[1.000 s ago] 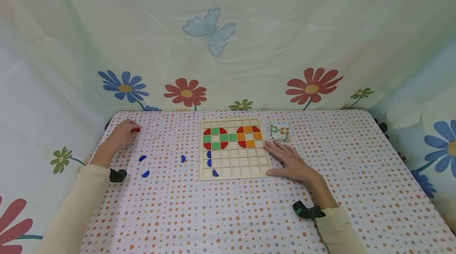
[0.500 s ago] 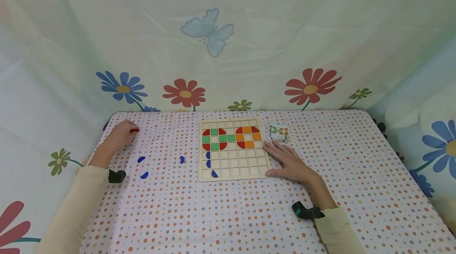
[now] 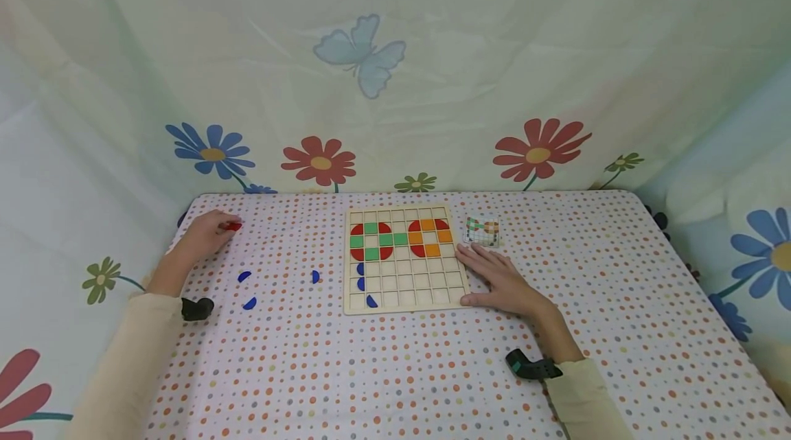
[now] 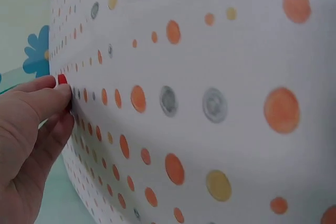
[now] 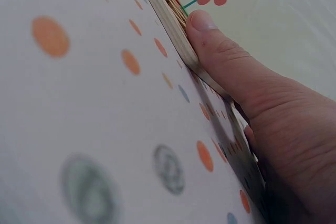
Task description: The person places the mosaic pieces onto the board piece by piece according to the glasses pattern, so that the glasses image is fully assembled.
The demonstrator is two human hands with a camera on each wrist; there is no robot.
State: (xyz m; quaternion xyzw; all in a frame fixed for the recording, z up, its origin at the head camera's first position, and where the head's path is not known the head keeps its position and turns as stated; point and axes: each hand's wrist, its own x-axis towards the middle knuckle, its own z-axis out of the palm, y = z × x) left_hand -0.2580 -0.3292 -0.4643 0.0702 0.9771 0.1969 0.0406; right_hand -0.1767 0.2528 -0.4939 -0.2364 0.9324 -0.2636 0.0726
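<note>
My left hand [image 3: 209, 234] is at the far left of the table, its thumb and fingers pinching a small red piece [image 3: 233, 226]. In the left wrist view the red piece [image 4: 62, 79] shows only partly past the fingertips; its full shape is hidden. My right hand [image 3: 503, 282] lies with fingers spread along the right edge of a wooden grid board [image 3: 408, 310]. Its thumb [image 5: 215, 40] rests on the board's near right corner. Red quarter-round pieces with green squares [image 3: 371, 254] and orange squares [image 3: 434, 250] form two rings on the board.
Several blue half-round pieces are about: some in the board's left columns, such as one blue piece [image 3: 371, 301], others loose on the dotted tablecloth [image 3: 321, 371], such as another blue piece [image 3: 250, 303]. A small pattern card [image 3: 482, 231] lies right of the board.
My left hand has shifted slightly, and more of the red piece shows at its fingertips. The right hand stays at the board's edge.
</note>
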